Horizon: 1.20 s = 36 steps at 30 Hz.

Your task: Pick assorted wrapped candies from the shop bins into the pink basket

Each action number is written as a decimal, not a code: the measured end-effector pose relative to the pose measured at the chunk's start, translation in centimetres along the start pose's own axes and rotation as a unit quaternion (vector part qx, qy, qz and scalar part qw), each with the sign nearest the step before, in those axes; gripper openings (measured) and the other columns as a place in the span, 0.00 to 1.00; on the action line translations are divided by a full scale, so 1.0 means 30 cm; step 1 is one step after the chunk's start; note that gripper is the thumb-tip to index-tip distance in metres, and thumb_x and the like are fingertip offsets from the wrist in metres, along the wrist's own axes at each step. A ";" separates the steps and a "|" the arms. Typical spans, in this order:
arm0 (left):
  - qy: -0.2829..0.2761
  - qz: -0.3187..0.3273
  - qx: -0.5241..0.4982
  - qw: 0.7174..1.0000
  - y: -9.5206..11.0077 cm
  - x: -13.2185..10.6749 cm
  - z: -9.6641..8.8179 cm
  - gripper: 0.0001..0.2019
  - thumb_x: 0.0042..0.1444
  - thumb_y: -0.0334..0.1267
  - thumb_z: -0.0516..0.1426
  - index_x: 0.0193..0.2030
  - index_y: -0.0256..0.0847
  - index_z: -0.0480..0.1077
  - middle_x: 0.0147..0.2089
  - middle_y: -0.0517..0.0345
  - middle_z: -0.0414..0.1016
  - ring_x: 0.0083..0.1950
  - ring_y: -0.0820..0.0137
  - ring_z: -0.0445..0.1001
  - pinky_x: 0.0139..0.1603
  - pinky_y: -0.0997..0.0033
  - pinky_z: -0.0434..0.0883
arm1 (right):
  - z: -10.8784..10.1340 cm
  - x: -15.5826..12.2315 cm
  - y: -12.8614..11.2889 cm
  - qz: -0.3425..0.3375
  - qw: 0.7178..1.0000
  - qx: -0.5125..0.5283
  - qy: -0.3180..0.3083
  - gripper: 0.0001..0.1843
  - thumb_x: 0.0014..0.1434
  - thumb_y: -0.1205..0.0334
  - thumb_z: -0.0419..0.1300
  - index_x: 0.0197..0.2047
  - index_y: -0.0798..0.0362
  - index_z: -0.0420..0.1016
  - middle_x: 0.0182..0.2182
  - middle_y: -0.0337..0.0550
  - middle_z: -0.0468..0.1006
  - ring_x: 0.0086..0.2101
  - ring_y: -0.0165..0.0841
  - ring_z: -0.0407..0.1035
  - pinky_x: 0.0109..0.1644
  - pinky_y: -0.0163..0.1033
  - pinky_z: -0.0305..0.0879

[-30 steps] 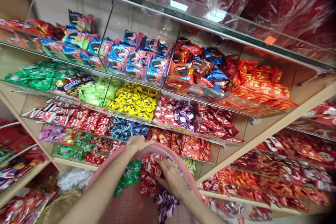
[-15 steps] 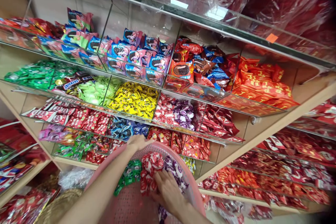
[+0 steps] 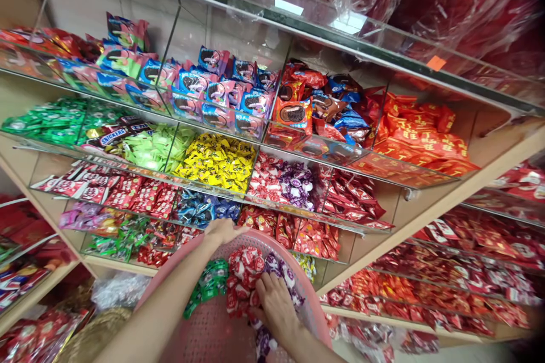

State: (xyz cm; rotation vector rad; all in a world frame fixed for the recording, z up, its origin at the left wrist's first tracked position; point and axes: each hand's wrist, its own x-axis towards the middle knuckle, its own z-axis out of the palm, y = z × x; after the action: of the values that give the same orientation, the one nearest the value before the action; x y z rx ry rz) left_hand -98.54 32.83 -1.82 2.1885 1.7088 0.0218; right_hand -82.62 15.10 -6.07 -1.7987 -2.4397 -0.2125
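Left hand (image 3: 221,231) holds the far rim of a round pink basket (image 3: 206,329), made of what looks like plastic and full of little holes. The right hand (image 3: 276,302) dips inside, fingers bent down onto the sweets; I can't tell if it has hold of any. Red and white sweets (image 3: 246,266) sit in a lump by its fingertips, with twisted, crinkly wrappers. Purple and white sweets (image 3: 281,267) lie past its fingers and below its palm. Shiny green sweets (image 3: 213,278) make a pile between the left arm and the red lump. Up on the glass shelves (image 3: 272,144), dark bars (image 3: 113,135) say "SNICKERS". Orange packs (image 3: 426,130) have gold writing, and blue and pink packs (image 3: 191,82) show round black cookies.
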 end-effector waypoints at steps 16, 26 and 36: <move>-0.006 0.006 -0.003 1.000 0.003 -0.010 -0.014 0.42 0.42 0.71 0.37 0.37 0.37 0.75 0.43 0.37 0.75 0.46 0.50 0.72 0.45 0.56 0.67 | -0.546 0.533 0.295 -0.010 0.989 0.046 0.142 0.14 0.56 0.57 0.56 0.45 0.53 0.67 0.39 0.46 0.69 0.39 0.36 0.60 0.41 0.40 0.55; -0.010 0.008 0.005 1.000 0.004 -0.007 -0.014 0.42 0.42 0.71 0.37 0.39 0.37 0.75 0.43 0.39 0.76 0.47 0.51 0.72 0.45 0.58 0.67 | -0.493 0.576 0.356 -0.014 0.996 0.060 0.072 0.19 0.52 0.58 0.60 0.48 0.54 0.67 0.42 0.45 0.71 0.40 0.34 0.61 0.41 0.39 0.54; -0.016 0.007 0.008 1.000 0.002 0.004 -0.010 0.42 0.42 0.71 0.37 0.40 0.38 0.75 0.43 0.40 0.76 0.47 0.50 0.72 0.45 0.57 0.67 | -0.567 0.487 0.285 -0.017 0.973 0.136 0.184 0.15 0.57 0.55 0.54 0.45 0.53 0.68 0.42 0.45 0.72 0.41 0.35 0.61 0.45 0.40 0.54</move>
State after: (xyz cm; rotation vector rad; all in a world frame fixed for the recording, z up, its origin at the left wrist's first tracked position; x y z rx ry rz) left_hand -98.52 33.00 -1.55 2.2002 1.6807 -0.0233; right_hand -78.76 28.39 13.52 -1.4539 -2.1233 -0.1841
